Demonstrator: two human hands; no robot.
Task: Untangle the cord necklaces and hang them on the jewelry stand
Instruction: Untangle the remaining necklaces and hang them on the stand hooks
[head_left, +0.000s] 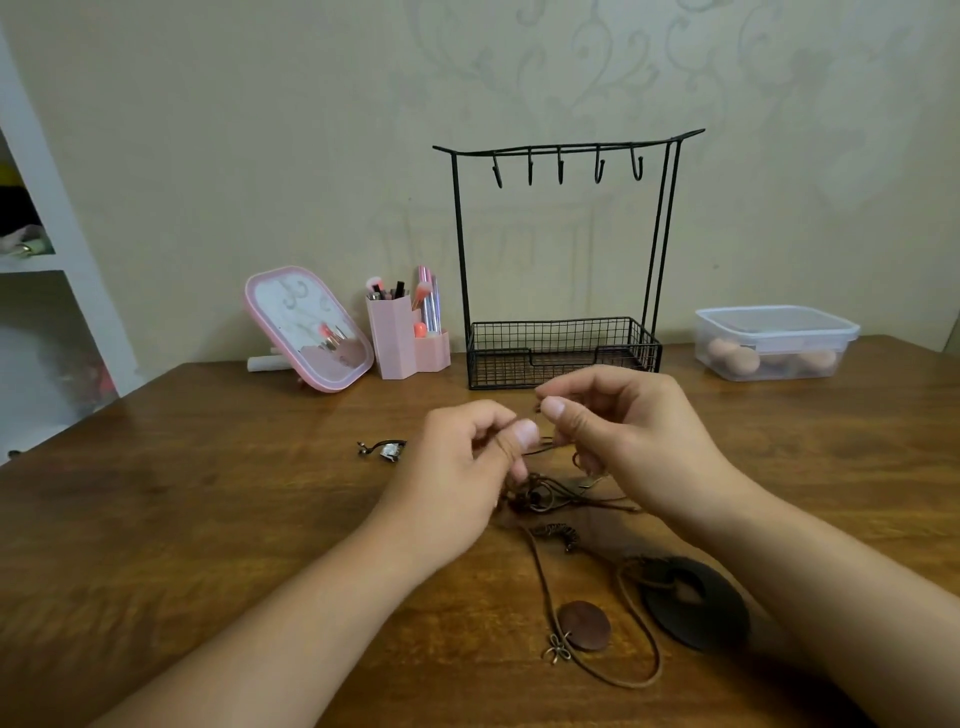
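Head view: at frame centre the left hand and right hand each pinch the knotted cord necklaces, the tangle partly hidden behind fingers, above a wooden table, with the empty jewelry stand behind against a patterned wall.

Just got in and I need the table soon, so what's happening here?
A person is picking apart a tangle of brown cords on the table. Both hands, left and right, pinch strands above the knot. Two pendants, a small brown one and a big dark ring, lie nearer the person, cords attached. The stand behind has bare hooks, so nothing is hung yet.
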